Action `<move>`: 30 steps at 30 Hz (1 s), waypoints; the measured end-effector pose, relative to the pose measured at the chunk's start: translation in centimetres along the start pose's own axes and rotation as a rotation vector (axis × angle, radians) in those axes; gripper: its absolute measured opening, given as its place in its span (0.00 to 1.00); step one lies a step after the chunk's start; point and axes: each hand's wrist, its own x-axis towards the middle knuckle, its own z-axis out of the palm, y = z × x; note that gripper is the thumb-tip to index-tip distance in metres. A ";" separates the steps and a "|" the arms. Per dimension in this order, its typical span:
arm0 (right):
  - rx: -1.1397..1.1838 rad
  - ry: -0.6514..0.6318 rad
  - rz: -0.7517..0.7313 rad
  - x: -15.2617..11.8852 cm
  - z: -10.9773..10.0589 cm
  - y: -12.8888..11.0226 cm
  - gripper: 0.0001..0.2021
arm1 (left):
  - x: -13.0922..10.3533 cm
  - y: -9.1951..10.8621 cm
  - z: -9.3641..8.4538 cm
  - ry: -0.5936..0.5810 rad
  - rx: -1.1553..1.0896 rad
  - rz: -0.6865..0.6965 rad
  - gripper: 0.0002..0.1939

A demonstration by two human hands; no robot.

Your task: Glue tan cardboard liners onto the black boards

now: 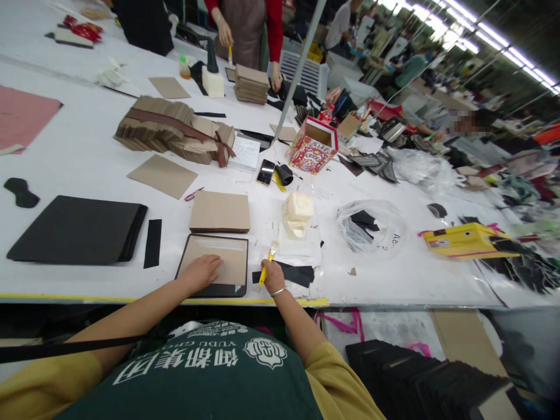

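Observation:
My left hand [205,272] lies flat, fingers stretched, on a tan cardboard sheet [230,269] that rests on a black panel [227,291]. A wet-looking shine runs along the sheet's far edge. In my right hand [273,275] is a paintbrush [272,252] with a yellow handle, its bristles pointing away from me. Black strips [295,274] lie beside and partly behind that hand. Just beyond the sheet sits a stack of tan cardboard [219,211]. A whitish, glue-crusted container [298,211] stands beyond the brush.
Black panels [76,230] are stacked at left, with a black strip [153,244] beside them. Small scissors [193,194], a phone [265,172], a red box [312,146] and a plastic bag [371,227] lie farther out. Across the table a co-worker's hand [225,34] holds another brush.

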 end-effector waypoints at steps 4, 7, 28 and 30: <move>-0.056 -0.069 -0.129 -2.1 0.5 -0.5 0.10 | 0.6 0.9 -0.2 -0.037 -0.024 0.047 0.14; -0.084 -0.110 -0.105 -3.3 1.2 -0.7 0.11 | 0.3 0.9 0.8 -0.058 0.005 0.020 0.12; -0.116 -0.177 -0.073 -2.3 0.9 -0.6 0.12 | 0.1 0.7 2.1 -0.055 0.060 -0.032 0.13; -0.110 -0.143 -0.098 -2.2 0.7 -0.3 0.12 | 0.0 0.8 2.1 -0.051 0.062 -0.026 0.13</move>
